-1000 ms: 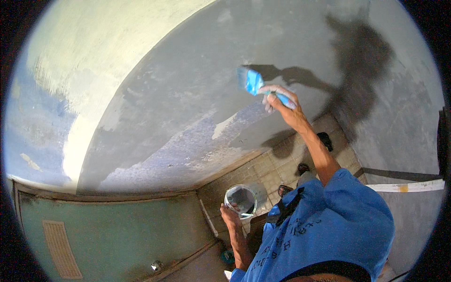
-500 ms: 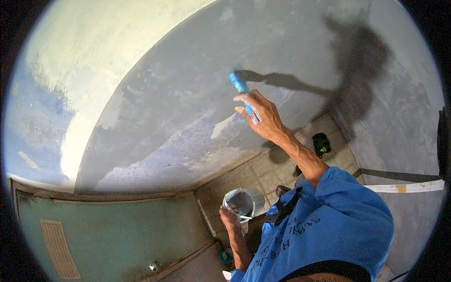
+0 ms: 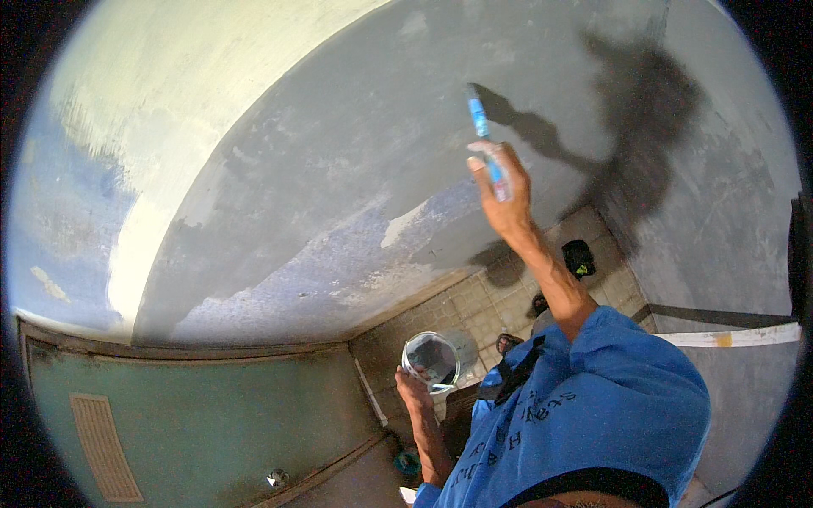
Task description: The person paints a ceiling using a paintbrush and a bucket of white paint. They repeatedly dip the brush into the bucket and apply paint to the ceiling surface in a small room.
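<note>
Two hands of mine are at work, with the bucket (image 3: 467,349) as my landmark. My right hand (image 3: 506,193), up and to the right of the bucket, is closed around the blue handle of a paintbrush (image 3: 478,117). The brush is farther up, seen edge-on; its dark bristle tip meets its own shadow on the grey wall (image 3: 339,127), so it is at the surface or very near it. My left hand (image 3: 412,385) grips the bucket at its left edge, fingers over the rim. Some grey material (image 3: 434,360) is inside.

Up and to the left of the bucket, a purplish-blue patch (image 3: 330,254) crosses the grey, and beyond it lies a pale cream area (image 3: 212,59). A green door (image 3: 212,415) is left of the bucket. Tiled floor (image 3: 483,296) shows above and right of it, with a black object (image 3: 578,258) farther right.
</note>
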`<state>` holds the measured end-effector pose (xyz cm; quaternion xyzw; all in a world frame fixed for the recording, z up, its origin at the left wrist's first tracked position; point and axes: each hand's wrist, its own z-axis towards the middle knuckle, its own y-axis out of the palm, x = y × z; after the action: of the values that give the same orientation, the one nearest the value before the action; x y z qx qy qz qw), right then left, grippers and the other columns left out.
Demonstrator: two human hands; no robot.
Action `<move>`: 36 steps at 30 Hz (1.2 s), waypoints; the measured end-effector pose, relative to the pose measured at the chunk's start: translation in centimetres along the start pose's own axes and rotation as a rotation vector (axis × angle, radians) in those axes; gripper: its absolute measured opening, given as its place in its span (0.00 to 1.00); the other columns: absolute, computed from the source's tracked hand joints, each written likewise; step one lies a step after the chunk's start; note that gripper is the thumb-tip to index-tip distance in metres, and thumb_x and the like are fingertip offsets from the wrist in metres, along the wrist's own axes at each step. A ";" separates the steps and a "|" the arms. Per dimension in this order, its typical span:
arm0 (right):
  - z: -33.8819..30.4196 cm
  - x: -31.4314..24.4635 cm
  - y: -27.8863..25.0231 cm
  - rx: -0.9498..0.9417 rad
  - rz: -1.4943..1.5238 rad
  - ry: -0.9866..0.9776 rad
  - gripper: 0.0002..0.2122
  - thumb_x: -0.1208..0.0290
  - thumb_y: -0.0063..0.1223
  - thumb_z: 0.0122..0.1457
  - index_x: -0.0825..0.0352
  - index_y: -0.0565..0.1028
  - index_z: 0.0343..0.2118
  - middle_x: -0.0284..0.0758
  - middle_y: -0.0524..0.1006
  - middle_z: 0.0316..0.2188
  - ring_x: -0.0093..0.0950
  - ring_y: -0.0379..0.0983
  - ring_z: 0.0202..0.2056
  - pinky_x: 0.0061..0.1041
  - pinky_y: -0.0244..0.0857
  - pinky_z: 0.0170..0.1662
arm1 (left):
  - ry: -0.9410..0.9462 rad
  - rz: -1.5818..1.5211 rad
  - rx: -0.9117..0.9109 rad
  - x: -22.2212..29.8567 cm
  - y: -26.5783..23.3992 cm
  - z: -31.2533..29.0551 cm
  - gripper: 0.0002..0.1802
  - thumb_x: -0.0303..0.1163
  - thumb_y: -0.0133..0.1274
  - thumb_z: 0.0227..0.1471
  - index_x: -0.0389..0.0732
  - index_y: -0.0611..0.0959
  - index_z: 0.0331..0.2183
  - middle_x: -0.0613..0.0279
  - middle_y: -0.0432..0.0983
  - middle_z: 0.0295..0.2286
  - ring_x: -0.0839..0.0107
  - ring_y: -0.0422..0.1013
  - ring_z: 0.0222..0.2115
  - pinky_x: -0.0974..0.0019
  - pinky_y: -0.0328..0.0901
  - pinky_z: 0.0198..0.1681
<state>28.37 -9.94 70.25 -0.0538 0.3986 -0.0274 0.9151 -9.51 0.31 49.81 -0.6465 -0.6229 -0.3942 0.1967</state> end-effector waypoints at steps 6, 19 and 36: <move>0.0 -3.6 1.1 -0.452 0.001 -0.022 0.10 0.67 0.53 0.58 0.64 0.74 0.41 0.34 0.74 0.34 0.25 0.72 0.34 0.27 0.67 0.37 | 0.017 0.060 0.099 0.7 2.1 -0.8 0.21 0.46 0.35 0.59 0.39 0.73 0.34 0.58 0.73 0.23 0.67 0.67 0.20 0.63 0.62 0.26; 1.9 -0.9 -1.1 -0.002 0.002 -0.025 0.08 0.67 0.54 0.57 0.63 0.74 0.38 0.36 0.77 0.36 0.32 0.74 0.37 0.28 0.66 0.40 | 0.027 0.069 0.003 -0.8 -0.8 1.3 0.22 0.48 0.35 0.59 0.39 0.72 0.40 0.57 0.73 0.25 0.67 0.67 0.22 0.62 0.63 0.26; -0.4 6.9 -7.7 -0.031 0.190 0.264 0.09 0.64 0.49 0.61 0.63 0.75 0.38 0.27 0.73 0.31 0.15 0.65 0.29 0.17 0.62 0.30 | 0.051 0.057 0.108 0.2 1.2 -0.3 0.21 0.44 0.33 0.59 0.38 0.74 0.35 0.59 0.71 0.22 0.66 0.66 0.21 0.62 0.62 0.26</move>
<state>32.70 -18.26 65.89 -0.0258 0.5191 0.0584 0.8523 -8.49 0.03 50.41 -0.6421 -0.6193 -0.3707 0.2582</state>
